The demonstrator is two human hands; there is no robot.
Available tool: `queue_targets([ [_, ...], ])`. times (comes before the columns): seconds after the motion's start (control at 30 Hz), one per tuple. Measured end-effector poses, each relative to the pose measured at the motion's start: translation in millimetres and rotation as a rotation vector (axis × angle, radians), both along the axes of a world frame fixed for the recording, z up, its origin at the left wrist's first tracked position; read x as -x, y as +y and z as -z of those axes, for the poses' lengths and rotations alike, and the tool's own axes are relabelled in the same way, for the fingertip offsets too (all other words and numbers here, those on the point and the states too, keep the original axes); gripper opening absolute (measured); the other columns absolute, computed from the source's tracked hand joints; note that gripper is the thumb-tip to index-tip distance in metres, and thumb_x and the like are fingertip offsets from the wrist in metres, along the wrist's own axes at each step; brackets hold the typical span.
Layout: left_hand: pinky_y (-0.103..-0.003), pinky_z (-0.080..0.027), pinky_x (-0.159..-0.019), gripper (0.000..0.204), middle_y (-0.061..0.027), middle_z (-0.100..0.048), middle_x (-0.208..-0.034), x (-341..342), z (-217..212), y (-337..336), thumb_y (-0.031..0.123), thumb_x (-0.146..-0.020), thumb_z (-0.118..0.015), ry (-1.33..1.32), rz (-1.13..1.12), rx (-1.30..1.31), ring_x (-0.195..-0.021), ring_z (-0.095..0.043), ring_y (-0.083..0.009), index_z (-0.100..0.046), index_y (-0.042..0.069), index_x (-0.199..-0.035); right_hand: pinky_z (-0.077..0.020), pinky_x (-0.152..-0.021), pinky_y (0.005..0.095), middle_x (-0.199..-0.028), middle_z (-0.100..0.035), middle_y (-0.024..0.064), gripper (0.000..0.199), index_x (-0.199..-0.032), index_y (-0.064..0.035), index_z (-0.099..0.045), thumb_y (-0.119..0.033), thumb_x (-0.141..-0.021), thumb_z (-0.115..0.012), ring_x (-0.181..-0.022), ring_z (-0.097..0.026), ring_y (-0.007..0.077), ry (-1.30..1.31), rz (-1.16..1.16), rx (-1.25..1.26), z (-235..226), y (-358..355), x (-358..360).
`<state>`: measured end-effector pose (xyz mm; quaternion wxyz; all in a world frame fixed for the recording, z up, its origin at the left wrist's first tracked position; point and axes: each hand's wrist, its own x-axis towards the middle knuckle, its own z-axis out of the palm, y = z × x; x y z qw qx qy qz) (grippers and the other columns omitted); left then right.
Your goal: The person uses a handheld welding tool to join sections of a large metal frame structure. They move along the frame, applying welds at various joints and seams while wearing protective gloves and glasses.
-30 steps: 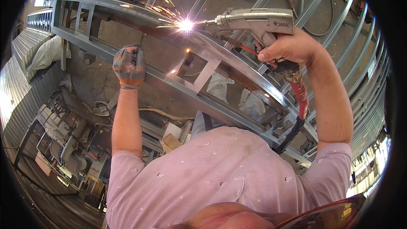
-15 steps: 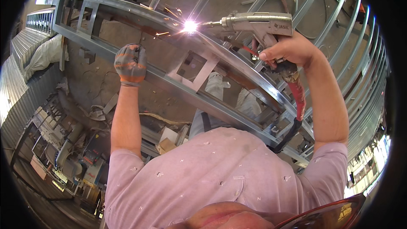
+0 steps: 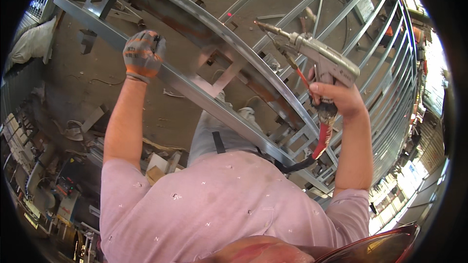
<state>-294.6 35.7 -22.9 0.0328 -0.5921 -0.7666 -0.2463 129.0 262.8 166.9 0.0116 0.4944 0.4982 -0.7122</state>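
Overhead, welding gun [image 3: 312, 56] in right hand [image 3: 339, 100]

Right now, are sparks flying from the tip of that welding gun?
No, the welding gun in the right hand shows no sparks or glare at its nozzle, which points at the metal frame.

Short-sleeved pale pink shirt [image 3: 219, 204] with small scattered marks. Grey knit glove with orange bands on left hand [image 3: 142, 56]. Right hand [image 3: 339, 98] bare. Grey trousers [image 3: 214, 134].

Shiny galvanized steel frame [image 3: 214, 95], matt silver metal welding gun [image 3: 317, 56], knitted cloth glove [image 3: 142, 54].
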Motion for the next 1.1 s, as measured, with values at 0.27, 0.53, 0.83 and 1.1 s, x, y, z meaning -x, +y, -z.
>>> queue_targets([
  [0.27, -0.048, -0.058, -0.089, 0.024, -0.0138, -0.078, -0.104, 7.0, 12.0, -3.3, 0.031, -0.094, -0.075, -0.019, -0.086, 0.091, -0.098, -0.073, -0.0394, -0.076, 0.009, -0.104, -0.0538, -0.065, 0.028, -0.093, -0.066, 0.0021, 0.028, -0.115, -0.002, -0.067, -0.005, -0.092, -0.083, -0.074, -0.063, 0.0115, 0.002, 0.096, -0.186, -27.9, -89.0, -61.0],
  [0.53, -0.046, -0.058, -0.1, 0.045, -0.0133, -0.077, -0.128, 4.0, 5.8, 17.4, 0.047, -0.101, -0.065, 0.073, -0.249, 0.348, -0.114, -0.072, -0.0357, -0.075, 0.014, -0.131, -0.0491, -0.068, 0.0251, -0.092, -0.065, -0.0041, 0.025, -0.118, -0.0014, -0.068, -0.004, -0.095, -0.079, -0.078, -0.057, 0.0049, -0.133, 0.139, -0.53, -8.8, -181.0, -89.2],
  [0.83, -0.052, -0.058, -0.099, 0.043, -0.0114, -0.077, -0.124, 13.2, 19.2, 21.1, 0.049, -0.103, -0.06, 0.088, -0.22, 0.297, -0.115, -0.072, -0.037, -0.076, 0.016, -0.125, -0.0543, -0.069, 0.0461, -0.083, -0.073, 0.017, 0.022, -0.104, -0.0061, -0.067, -0.015, -0.087, -0.077, -0.081, -0.071, 0.0426, -0.221, -0.287, -1.079, 34.0, -219.0, -13.0],
  [1.1, -0.051, -0.058, -0.095, 0.04, -0.0127, -0.078, -0.119, -3.4, 12.6, 17.8, 0.047, -0.103, -0.06, 0.072, -0.153, 0.195, -0.11, -0.073, -0.0367, -0.078, 0.015, -0.118, -0.0563, -0.071, 0.0502, -0.084, -0.074, 0.0159, 0.031, -0.108, -0.0089, -0.065, -0.016, -0.081, -0.079, -0.084, -0.073, 0.0418, -0.49, -0.278, -1.14, 65.4, -228.0, 30.7],
])
